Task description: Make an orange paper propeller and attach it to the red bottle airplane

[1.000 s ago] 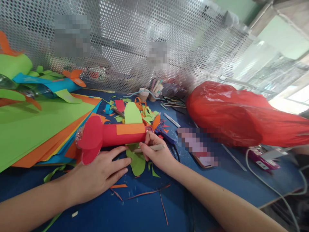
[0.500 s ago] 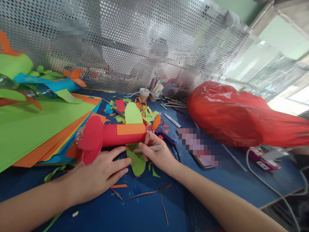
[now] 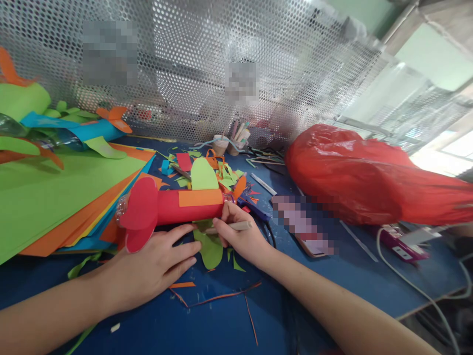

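- Fingers of the right hand (image 3: 242,231) pinch a pale pen (image 3: 242,225) between thumb and forefinger, the other fingers curled in beside it, close to the right end of a red paper-wrapped bottle (image 3: 170,208).
- The pen lies at a low slant, its left end over the near green wing (image 3: 211,252); whether the tip touches the paper I cannot tell.
- The left hand (image 3: 155,261) lies palm down, its fingers stretched out and slightly apart; the forefinger runs along the near side of the bottle, and a fingertip meets the left edge of the near green wing. Its thumb is hidden, so I cannot tell whether it presses on anything.
- The bottle lies on its side on the blue table (image 3: 221,330), just beyond both hands, with an orange strip (image 3: 200,197) along its top, red rounded pieces (image 3: 140,204) at its left end and a far green wing (image 3: 204,175) on the other side.
- Paper scraps (image 3: 229,175) lie beyond it.
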The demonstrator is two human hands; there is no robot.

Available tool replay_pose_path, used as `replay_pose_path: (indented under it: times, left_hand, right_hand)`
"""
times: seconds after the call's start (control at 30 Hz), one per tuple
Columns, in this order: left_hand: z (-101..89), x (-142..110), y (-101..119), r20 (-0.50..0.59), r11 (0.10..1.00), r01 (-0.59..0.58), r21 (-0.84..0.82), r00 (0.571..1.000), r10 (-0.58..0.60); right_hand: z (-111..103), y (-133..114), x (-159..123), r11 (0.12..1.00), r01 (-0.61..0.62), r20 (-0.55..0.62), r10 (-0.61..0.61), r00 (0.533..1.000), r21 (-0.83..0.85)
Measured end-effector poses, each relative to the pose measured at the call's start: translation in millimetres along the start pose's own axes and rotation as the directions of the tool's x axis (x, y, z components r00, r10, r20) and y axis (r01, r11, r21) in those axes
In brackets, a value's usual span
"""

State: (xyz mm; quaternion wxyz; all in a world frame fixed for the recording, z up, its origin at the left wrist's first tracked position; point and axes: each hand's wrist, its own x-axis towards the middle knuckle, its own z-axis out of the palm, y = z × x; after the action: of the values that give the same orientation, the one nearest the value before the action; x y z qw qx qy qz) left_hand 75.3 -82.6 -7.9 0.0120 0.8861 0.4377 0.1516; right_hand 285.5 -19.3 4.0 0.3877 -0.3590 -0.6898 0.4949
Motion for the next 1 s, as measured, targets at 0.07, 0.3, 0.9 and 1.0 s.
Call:
replay_pose_path:
  times: [0.07, 0.3, 0.9, 1.0]
  left_hand:
    - [-0.5, -0.3, 0.1, 0.006, 1.0, -0.003, -0.001, 1.0, 0.003]
    - [-1.4, 0.9, -0.3, 0.007, 1.0, -0.026, 0.013, 1.0, 0.026]
    - [-0.8, 1.0, 0.1, 0.002, 1.0, -0.005, 0.003, 1.0, 0.005]
    - [-0.7, 0.3, 0.0, -0.002, 1.0, -0.012, -0.005, 1.0, 0.012]
  right_hand:
    - [-0.2, -0.6, -0.1, 1.0, -0.002, -0.004, 0.002, 1.0, -0.001]
    - [-0.7, -3.8, -0.9, 1.0, 0.001, -0.015, -0.001, 1.0, -0.009]
    - [-1.0, -2.6, -0.3, 1.0, -0.023, -0.026, 0.022, 0.999, -0.008]
    - [-1.1, -3.2, 0.4, 1.0, -0.024, -0.027, 0.024, 0.999, -0.001]
